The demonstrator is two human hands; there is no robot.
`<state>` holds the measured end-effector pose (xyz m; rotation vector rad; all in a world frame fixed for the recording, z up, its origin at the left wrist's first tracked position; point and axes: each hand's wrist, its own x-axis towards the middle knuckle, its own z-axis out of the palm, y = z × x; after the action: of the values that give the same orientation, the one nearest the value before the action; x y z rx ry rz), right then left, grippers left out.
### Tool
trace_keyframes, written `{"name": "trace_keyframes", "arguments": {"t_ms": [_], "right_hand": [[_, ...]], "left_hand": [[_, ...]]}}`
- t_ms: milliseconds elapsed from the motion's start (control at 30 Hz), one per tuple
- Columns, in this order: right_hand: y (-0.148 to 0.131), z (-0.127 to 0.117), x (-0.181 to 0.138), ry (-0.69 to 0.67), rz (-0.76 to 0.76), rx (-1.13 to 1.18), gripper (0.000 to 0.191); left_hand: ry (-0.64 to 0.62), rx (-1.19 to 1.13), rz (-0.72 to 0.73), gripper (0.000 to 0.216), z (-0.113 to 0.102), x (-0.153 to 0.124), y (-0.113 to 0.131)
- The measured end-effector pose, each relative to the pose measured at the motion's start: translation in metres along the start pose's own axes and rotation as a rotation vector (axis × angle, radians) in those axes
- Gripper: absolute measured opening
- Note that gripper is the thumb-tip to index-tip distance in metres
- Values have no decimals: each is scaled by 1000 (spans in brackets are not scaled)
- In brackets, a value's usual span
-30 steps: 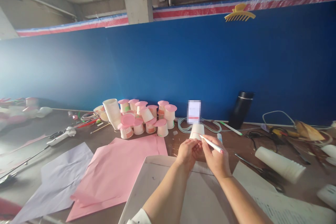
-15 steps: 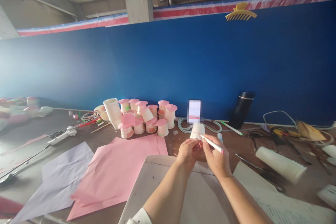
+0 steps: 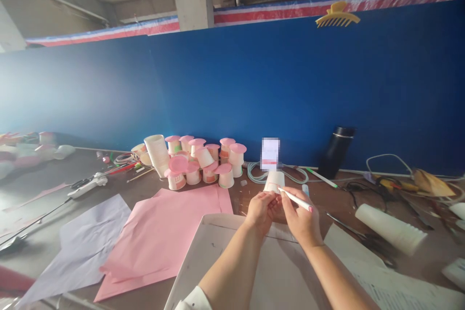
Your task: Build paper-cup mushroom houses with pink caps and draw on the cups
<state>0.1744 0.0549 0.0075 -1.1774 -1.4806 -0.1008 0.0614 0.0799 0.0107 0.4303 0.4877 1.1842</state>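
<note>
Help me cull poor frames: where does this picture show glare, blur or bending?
Head view: pale haze washes the left of the blue wall; the table is soft at its left end; the left hand, right hand, paper cup and pen are fairly sharp; a pixelated patch sits behind the cup; the wall's top edge bows, as from a wide lens.

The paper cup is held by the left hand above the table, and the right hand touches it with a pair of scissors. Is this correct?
Not fully. The right hand holds a white pen, not scissors, with its tip at the paper cup. The head view shows this. The left hand does hold the paper cup above the table.
</note>
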Motion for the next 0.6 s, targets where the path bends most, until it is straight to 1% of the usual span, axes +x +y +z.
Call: {"name": "trace_keyframes", "arguments": {"t_ms": [300, 600], "right_hand": [[-3, -1, 1, -12, 33, -1, 33], [-3, -1, -1, -8, 19, -18, 31]], "left_hand": [[-6, 9, 7, 19, 0, 0, 0], [0, 1, 3, 15, -1, 0, 0]]}}
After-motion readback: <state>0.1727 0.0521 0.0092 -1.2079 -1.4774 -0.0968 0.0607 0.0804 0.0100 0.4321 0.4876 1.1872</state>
